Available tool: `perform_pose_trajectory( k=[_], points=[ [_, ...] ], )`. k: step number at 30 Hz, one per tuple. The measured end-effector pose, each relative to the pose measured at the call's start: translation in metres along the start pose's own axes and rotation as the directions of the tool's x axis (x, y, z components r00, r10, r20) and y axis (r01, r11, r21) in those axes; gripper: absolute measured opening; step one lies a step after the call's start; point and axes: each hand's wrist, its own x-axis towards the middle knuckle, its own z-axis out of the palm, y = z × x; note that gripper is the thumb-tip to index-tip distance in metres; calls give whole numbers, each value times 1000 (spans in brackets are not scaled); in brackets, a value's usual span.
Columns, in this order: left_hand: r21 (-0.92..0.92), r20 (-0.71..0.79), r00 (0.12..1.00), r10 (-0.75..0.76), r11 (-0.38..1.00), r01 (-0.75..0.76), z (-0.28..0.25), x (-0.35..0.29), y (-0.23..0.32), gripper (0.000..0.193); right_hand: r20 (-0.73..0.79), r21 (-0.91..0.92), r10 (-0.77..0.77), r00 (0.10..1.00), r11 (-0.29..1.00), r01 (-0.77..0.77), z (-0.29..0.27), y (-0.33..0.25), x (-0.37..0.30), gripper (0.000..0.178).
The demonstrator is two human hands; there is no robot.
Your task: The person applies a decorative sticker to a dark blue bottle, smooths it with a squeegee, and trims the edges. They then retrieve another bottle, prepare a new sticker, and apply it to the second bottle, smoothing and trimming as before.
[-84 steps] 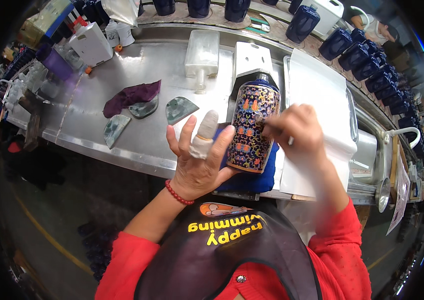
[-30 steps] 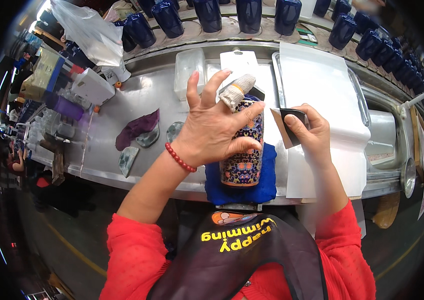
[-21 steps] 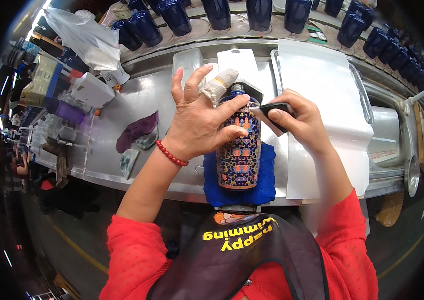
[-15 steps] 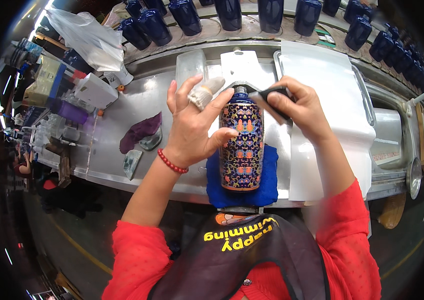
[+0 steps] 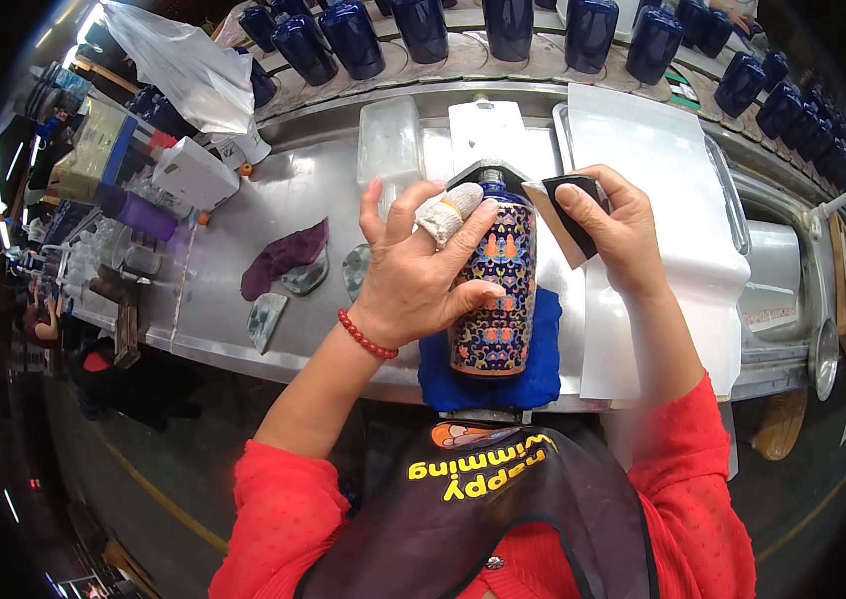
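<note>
Whereas its blade showed blurred over the neck of the patterned bottle [image 5: 493, 329] half a second ago, the black scraper [image 5: 570, 222] now stands sharp just right of the shoulder, contact not discernible; stroke apparently paused.

Left hand [image 5: 408, 275]: thumb and index fingers parted, shifted farther over the bottle's front; pale cover [image 5: 446, 216] on middle finger.

Right hand [image 5: 624, 225]: fingers closed on scraper.

Bottle: navy, multicoloured floral, over blue cloth [image 5: 545, 349] at near edge of worktop [image 5: 208, 285], neck pointing away; no label discernible.

Lettering: yellow, inverted, on dark apron [image 5: 393, 539]; reddish print on pale tub [image 5: 774, 260], too small to read.
</note>
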Motion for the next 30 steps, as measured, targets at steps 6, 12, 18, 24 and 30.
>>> perform_pose_trajectory(
  k=[6, 12, 18, 24, 30],
  points=[
    [-109, 3, 1000, -24, 994, 24, -3, 0, -2, 71, 17, -369, -304, 953, 884, 288, -2, -1, -10, 15],
    [-32, -12, 1000, 12, 999, -13, -2, 2, 4, 66, 295, -646, -566, 770, 475, 597, 7, 0, -15, 52],
    [-23, -9, 1000, -9, 1000, 9, -4, 2, 6, 69, 367, -670, -504, 782, 440, 598, 11, 4, -19, 61],
    [-115, -27, 998, -56, 992, 53, -2, -4, 5, 68, 381, -683, -498, 779, 417, 600, 14, 0, -17, 60],
    [-98, -42, 997, -57, 994, 53, 0, -6, 3, 69, 385, -679, -507, 772, 411, 608, 16, -3, -16, 60]
  ],
)
